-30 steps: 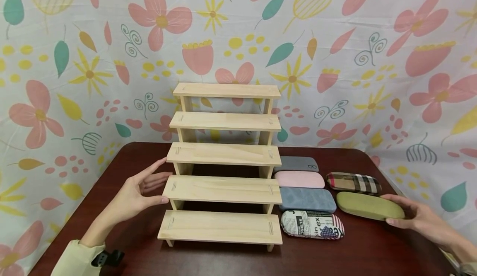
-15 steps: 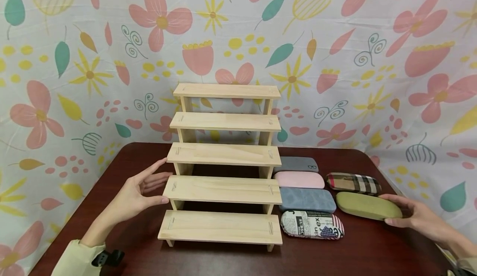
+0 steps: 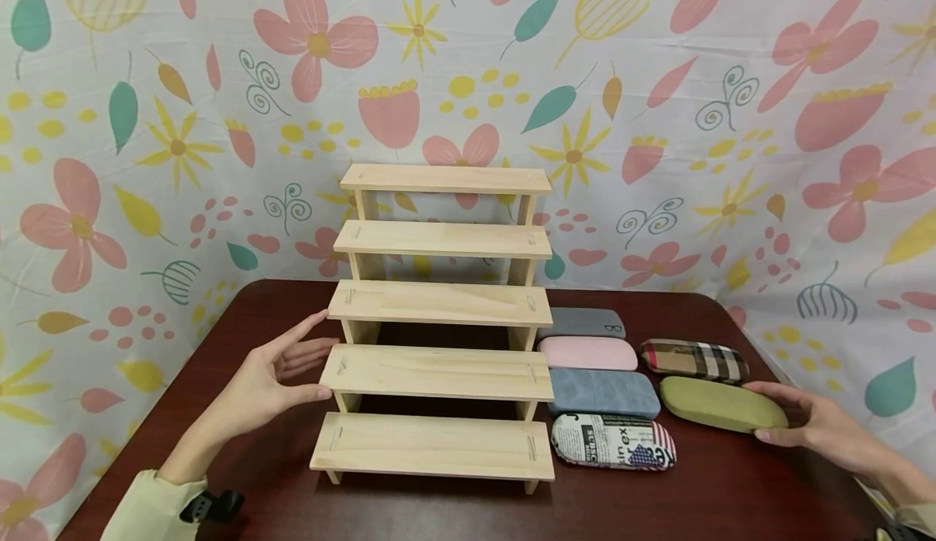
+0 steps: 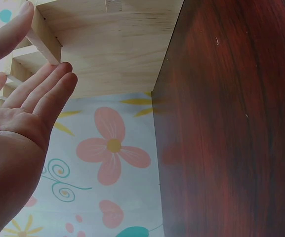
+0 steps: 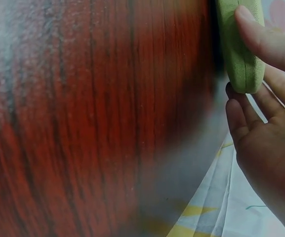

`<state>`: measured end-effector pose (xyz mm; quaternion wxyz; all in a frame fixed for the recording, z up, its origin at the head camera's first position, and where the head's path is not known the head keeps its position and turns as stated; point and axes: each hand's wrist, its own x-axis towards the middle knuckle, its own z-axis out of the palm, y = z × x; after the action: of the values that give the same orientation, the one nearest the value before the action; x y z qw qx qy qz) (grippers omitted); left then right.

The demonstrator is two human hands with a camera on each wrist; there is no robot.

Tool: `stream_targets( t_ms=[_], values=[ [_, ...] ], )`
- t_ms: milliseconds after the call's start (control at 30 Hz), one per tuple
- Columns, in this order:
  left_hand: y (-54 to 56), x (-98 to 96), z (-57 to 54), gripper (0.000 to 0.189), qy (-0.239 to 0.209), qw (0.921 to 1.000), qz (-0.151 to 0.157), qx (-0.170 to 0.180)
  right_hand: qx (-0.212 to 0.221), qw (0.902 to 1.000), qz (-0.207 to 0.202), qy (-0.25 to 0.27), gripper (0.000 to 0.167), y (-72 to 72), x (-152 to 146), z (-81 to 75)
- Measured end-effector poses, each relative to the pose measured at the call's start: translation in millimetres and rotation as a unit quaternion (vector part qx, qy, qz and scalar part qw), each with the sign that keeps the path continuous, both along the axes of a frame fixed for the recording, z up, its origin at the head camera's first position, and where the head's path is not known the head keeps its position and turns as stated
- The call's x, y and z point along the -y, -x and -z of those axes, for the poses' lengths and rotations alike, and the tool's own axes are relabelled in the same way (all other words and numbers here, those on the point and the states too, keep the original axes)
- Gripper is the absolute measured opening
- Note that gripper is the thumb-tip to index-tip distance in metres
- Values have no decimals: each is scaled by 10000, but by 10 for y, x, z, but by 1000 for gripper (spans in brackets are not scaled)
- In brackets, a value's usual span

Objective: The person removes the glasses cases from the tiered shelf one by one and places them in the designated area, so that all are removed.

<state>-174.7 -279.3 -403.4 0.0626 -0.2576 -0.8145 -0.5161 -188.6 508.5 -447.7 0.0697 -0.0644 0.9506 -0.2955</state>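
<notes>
A pale wooden stepped display rack with several shelves stands on the dark table. At its left side is my left hand, fingers extended, with index fingertip and thumb tip right at the edges of two shelves. In the left wrist view, the left fingers lie along the rack's side panel. On the right, my right hand pinches the right end of an olive-green glasses case between thumb and fingers. The right wrist view shows the thumb on one face of this green case, low at the table.
Beside the rack lie a newspaper-print glasses case, a blue case, a pink case and a grey case. A plaid case is just behind the green one. Floral cloth hangs behind the table.
My right hand and the green case's right end have shifted very slightly left since the first frame. My left hand and the rack look the same.
</notes>
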Motion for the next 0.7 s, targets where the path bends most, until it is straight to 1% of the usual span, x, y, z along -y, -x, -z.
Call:
stream_targets(
  t_ms=[133,267,700],
  values=[
    [3,1,1,102,30,10000,-31,26,-88,10000,-36,15,73,6,-8,13],
    [6,6,8,102,30,10000,-46,30,-82,10000,-47,22,74,15,-15,24],
    [6,5,7,101,7,10000,-5,-13,184,9998,27,-53,79,36,1,-8]
  ],
)
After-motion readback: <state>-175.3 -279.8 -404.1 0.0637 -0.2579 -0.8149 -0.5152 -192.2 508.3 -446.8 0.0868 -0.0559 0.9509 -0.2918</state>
